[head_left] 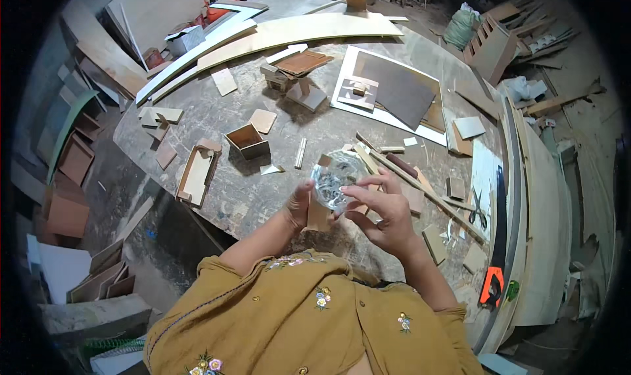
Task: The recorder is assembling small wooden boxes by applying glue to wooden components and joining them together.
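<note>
At frame centre, left hand (299, 207) grips a clear bag of small metal pieces (332, 181); right hand (381, 210) fingers pinch its top. Risk: bag slips or tears, scattering contents over the worktable (217, 115).

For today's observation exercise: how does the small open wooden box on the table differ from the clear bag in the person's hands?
The wooden box is rigid, brown and opaque; the clear bag is soft and see-through, showing small metal pieces. The box rests alone on the table; the bag is held up by both hands.
</note>
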`<state>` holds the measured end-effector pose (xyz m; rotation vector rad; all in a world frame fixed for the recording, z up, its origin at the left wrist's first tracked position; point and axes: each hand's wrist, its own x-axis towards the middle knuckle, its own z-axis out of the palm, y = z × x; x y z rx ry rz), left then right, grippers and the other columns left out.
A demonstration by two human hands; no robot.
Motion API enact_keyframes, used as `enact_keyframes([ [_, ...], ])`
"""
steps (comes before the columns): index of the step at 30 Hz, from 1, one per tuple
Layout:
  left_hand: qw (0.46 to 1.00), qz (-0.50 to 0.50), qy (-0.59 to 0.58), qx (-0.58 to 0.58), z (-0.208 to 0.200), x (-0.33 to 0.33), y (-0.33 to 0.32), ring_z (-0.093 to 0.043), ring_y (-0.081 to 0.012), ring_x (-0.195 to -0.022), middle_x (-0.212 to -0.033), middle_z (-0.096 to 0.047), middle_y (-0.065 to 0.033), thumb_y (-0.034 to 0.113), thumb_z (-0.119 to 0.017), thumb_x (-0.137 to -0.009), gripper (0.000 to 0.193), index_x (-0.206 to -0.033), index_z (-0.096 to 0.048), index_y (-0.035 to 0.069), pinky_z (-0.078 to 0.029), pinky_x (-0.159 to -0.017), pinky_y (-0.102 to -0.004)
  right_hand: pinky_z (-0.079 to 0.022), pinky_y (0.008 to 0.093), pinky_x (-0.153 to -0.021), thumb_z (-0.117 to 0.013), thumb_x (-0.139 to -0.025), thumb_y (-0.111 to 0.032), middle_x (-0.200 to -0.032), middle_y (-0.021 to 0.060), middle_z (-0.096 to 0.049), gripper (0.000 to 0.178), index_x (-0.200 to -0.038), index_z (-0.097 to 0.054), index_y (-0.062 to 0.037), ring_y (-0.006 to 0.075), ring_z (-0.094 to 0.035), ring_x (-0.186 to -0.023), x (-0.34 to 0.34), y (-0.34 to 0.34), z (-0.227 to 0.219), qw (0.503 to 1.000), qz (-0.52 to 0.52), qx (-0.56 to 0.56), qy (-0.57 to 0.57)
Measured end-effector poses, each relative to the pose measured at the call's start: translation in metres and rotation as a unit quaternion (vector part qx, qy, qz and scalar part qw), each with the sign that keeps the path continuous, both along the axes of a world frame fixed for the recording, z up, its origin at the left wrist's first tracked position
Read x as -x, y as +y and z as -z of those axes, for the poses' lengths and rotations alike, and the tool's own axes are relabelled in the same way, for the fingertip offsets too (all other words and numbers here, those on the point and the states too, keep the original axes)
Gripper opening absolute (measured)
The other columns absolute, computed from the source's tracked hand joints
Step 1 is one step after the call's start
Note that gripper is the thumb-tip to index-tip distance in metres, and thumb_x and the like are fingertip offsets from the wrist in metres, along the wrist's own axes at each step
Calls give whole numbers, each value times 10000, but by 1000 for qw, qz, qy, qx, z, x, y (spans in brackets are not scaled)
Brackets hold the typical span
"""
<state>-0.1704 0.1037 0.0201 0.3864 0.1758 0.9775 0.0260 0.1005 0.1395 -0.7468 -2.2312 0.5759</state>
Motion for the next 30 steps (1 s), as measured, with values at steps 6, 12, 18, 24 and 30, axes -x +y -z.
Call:
enact_keyframes([
  [6,998,-3,-17,62,-13,4,-2,-697,-273,-866,-1141,-641,-192,513,-698,-791,751,-1355,-456,81,-632,-664,-379,-51,604,-1135,-776,-690,-453,-1515,123,-332,484,-1122,-704,-247,389,-136,-1450,-7,-6,-21,963,139,-129,-194],
  [12,996,14,27,88,-27,-1,-3,-704,-300,-755,-1050,-652,-252,566,-612,-832,697,-1325,-481,90,-618,-598,-358,83,635,-1112,-723,-706,-575,-1606,160,-119,545,-1130,-706,-232,430,82,-1466,-1,5,-10,950,104,-106,-276],
  [18,990,-14,127,53,-30,-1,-9,-685,-256,-949,-1128,-642,-143,507,-655,-827,697,-1345,-448,88,-623,-705,-368,89,670,-1085,-675,-722,-616,-1612,182,-14,710,-1299,-587,-214,464,140,-1448,5,7,-2,935,80,-114,-325],
  [24,974,-75,203,73,-43,-14,-15,-708,-232,-828,-1054,-673,-127,588,-631,-792,744,-1292,-501,52,-632,-636,-345,59,698,-1075,-681,-709,-590,-1609,191,-28,735,-1310,-585,-176,447,110,-1459,9,1,0,930,103,-99,-339],
  [30,981,-43,176,69,-30,-16,-12,-609,-262,-1129,-1256,-601,-117,567,-593,-832,719,-1359,-475,93,-495,-987,-428,79,698,-1078,-639,-733,-588,-1592,214,-107,740,-1327,-571,-153,436,32,-1469,10,-8,0,909,136,-101,-381],
])
